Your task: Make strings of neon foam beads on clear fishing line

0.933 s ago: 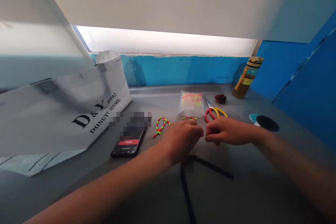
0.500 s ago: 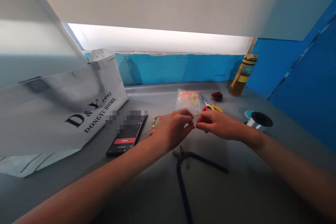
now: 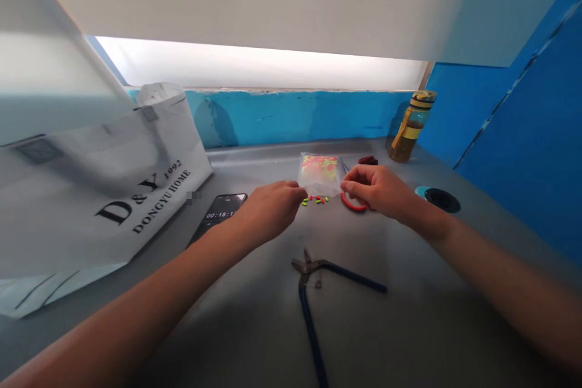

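Grey table (image 3: pixel 254 321); right hand (image 3: pixel 370 189) partly hides scissors (image 3: pixel 353 207).

Two hands (image 3: pixel 268 212) (image 3: pixel 381 193), one packet (image 3: pixel 319 168), one pliers (image 3: pixel 308 265), one bottle (image 3: pixel 409 132), one phone (image 3: pixel 224 207)

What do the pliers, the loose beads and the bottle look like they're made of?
Pliers: probably steel, with dull grey jaws; their dark-blue handles look plastic-coated. Loose beads: likely plastic, going by their bright, even red and yellow-green. Bottle: see-through plastic or possibly glass, since brown liquid seems to show through.
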Demonstrator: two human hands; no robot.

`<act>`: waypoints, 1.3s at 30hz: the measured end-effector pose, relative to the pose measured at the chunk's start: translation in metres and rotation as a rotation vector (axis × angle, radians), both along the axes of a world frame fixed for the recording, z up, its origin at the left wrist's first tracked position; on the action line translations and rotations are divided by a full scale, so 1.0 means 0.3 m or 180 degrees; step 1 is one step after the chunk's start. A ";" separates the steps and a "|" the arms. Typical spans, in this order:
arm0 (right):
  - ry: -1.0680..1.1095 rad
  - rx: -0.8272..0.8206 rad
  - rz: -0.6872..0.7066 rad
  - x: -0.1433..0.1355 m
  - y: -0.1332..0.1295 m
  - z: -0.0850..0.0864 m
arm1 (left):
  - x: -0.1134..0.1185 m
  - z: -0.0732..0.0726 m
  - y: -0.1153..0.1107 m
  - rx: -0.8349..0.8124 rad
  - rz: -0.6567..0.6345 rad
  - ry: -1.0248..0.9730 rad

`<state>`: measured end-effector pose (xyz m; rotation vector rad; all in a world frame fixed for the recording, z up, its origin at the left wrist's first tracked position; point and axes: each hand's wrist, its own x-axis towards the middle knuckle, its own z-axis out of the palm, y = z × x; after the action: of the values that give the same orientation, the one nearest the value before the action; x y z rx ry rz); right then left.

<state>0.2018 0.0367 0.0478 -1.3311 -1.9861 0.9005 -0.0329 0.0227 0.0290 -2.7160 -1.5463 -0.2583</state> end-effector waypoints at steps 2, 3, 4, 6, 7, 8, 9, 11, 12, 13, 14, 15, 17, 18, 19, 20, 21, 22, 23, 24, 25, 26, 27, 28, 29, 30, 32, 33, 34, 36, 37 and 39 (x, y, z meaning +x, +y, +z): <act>0.0101 0.0035 -0.0068 0.000 0.002 -0.003 | 0.009 -0.018 0.003 -0.0053 -0.0110 0.0246; 0.0151 0.0065 -0.0108 0.001 0.003 -0.005 | 0.015 -0.030 0.005 -0.0076 -0.0191 0.0336; 0.0197 0.0105 -0.0152 0.001 0.005 -0.007 | 0.019 -0.043 0.008 -0.0059 -0.0245 0.0390; 0.0281 0.0182 -0.0241 0.003 0.009 -0.010 | 0.024 -0.069 0.014 -0.0019 -0.0309 0.0461; 0.0322 0.0209 -0.0279 0.004 0.011 -0.011 | 0.026 -0.081 0.017 -0.0024 -0.0306 0.0478; 0.0361 0.0229 -0.0307 0.005 0.013 -0.012 | 0.026 -0.091 0.020 -0.0037 -0.0349 0.0489; 0.0392 0.0239 -0.0320 0.005 0.015 -0.013 | 0.027 -0.099 0.022 -0.0036 -0.0376 0.0494; 0.0429 0.0253 -0.0321 0.005 0.016 -0.013 | 0.029 -0.110 0.023 -0.0010 -0.0387 0.0492; 0.0431 0.0260 -0.0315 0.004 0.016 -0.014 | 0.031 -0.113 0.023 -0.0005 -0.0399 0.0494; 0.0434 0.0265 -0.0307 0.003 0.016 -0.014 | 0.034 -0.115 0.022 -0.0011 -0.0416 0.0496; 0.0444 0.0269 -0.0299 0.003 0.016 -0.014 | 0.036 -0.116 0.022 -0.0028 -0.0441 0.0495; 0.0459 0.0270 -0.0295 0.002 0.016 -0.014 | 0.038 -0.117 0.022 -0.0051 -0.0465 0.0488; 0.0495 0.0264 -0.0306 0.002 0.017 -0.014 | 0.041 -0.120 0.023 -0.0104 -0.0483 0.0466; 0.0513 0.0258 -0.0317 0.001 0.018 -0.014 | 0.041 -0.123 0.025 -0.0126 -0.0480 0.0460; 0.0524 0.0252 -0.0331 0.001 0.018 -0.014 | 0.040 -0.126 0.027 -0.0142 -0.0484 0.0455; 0.0527 0.0247 -0.0343 0.001 0.019 -0.014 | 0.039 -0.129 0.029 -0.0149 -0.0489 0.0454; 0.0525 0.0249 -0.0351 0.000 0.019 -0.014 | 0.038 -0.133 0.032 -0.0144 -0.0495 0.0451; 0.0517 0.0255 -0.0356 0.000 0.019 -0.013 | 0.036 -0.137 0.035 -0.0132 -0.0507 0.0442; 0.0503 0.0267 -0.0364 -0.001 0.018 -0.013 | 0.034 -0.140 0.037 -0.0123 -0.0524 0.0427; 0.0487 0.0279 -0.0372 -0.001 0.017 -0.012 | 0.031 -0.143 0.039 -0.0119 -0.0548 0.0407; 0.0470 0.0288 -0.0384 -0.002 0.016 -0.011 | 0.029 -0.146 0.040 -0.0118 -0.0577 0.0386; 0.0454 0.0290 -0.0394 -0.002 0.016 -0.011 | 0.028 -0.148 0.041 -0.0122 -0.0606 0.0367; 0.0440 0.0287 -0.0403 -0.002 0.016 -0.012 | 0.026 -0.148 0.042 -0.0128 -0.0633 0.0350; 0.0428 0.0280 -0.0411 -0.001 0.016 -0.013 | 0.026 -0.149 0.041 -0.0131 -0.0650 0.0335; 0.0418 0.0274 -0.0413 0.000 0.017 -0.014 | 0.025 -0.148 0.040 -0.0132 -0.0659 0.0322; 0.0415 0.0266 -0.0407 0.001 0.019 -0.016 | 0.026 -0.147 0.038 -0.0136 -0.0666 0.0312; 0.0429 0.0254 -0.0378 0.003 0.022 -0.018 | 0.029 -0.143 0.033 -0.0146 -0.0670 0.0297; 0.0425 0.0253 -0.0358 0.004 0.022 -0.019 | 0.031 -0.141 0.030 -0.0153 -0.0677 0.0294; 0.0412 0.0249 -0.0341 0.003 0.023 -0.020 | 0.033 -0.138 0.026 -0.0160 -0.0688 0.0294; 0.0364 0.0199 -0.0297 0.000 0.021 -0.025 | 0.036 -0.135 0.020 -0.0170 -0.0727 0.0301; 0.0354 0.0121 -0.0247 -0.004 0.020 -0.031 | 0.036 -0.134 0.018 -0.0174 -0.0750 0.0306; 0.0409 -0.0169 -0.0077 -0.013 0.019 -0.055 | 0.034 -0.134 0.014 -0.0179 -0.0783 0.0317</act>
<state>0.1978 0.0423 0.0313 -1.2902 -1.8565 1.0080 -0.0225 0.0270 -0.0113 -2.9122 -1.2134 -0.0795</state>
